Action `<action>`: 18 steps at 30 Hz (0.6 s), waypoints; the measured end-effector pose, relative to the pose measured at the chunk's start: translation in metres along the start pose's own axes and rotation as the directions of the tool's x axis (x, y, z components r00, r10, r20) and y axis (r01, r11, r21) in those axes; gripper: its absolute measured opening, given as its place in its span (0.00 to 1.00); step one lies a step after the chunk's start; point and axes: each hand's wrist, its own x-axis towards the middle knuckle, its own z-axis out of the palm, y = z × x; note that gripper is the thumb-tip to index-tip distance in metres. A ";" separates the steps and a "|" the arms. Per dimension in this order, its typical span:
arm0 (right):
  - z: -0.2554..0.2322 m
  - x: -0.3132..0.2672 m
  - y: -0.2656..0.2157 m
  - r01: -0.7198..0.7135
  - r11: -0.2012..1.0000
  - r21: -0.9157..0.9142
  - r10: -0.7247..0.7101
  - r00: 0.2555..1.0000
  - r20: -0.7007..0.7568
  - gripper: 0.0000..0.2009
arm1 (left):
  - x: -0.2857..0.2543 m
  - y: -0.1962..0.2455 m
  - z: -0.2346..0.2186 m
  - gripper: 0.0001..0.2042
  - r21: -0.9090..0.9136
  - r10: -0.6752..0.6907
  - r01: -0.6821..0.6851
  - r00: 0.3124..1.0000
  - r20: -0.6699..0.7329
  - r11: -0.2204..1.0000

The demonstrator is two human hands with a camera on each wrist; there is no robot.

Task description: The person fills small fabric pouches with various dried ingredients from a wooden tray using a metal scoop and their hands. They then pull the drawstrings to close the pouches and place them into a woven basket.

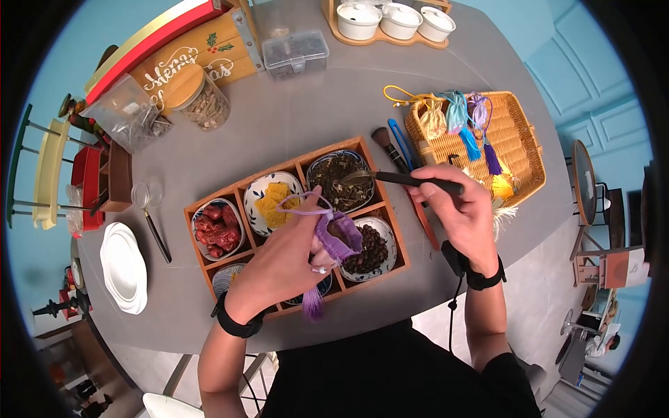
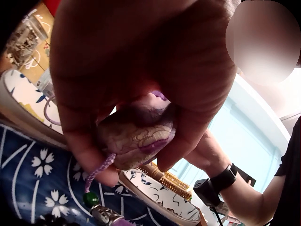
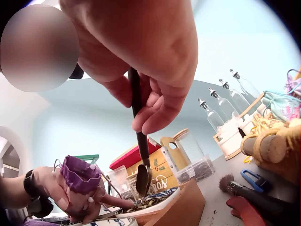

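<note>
My left hand (image 1: 275, 261) grips a small purple drawstring pouch (image 1: 340, 235) over the wooden compartment tray (image 1: 401, 244), its mouth gaping upward and its purple tassel (image 1: 313, 304) dangling. Between thumb and fingers, my right hand (image 1: 460, 216) holds a black-handled spoon (image 1: 418, 182). The spoon's bowl (image 3: 143, 180) is tipped down at the dark dried leaves (image 1: 334, 167) in the tray's far right dish. Nearby compartments hold wrinkled red dates (image 1: 217, 231), yellow pieces (image 1: 273, 202) and dark brown beans (image 1: 374, 251). My left hand and forearm hide part of the near row.
Right of the tray lie a brush (image 1: 383, 139), a blue cutter (image 1: 397, 132) and a wicker basket (image 1: 519, 132) with several pouches. A strainer (image 1: 157, 235) and white dishes (image 1: 124, 268) stand left. Behind are a lidded jar (image 1: 202, 104) and a plastic box (image 1: 296, 56).
</note>
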 end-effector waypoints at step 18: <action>0.025 0.007 0.033 -0.175 0.943 0.284 0.231 0.957 -0.177 0.10 | 0.019 -0.005 0.009 0.25 0.181 0.083 -0.092 0.995 0.053 0.979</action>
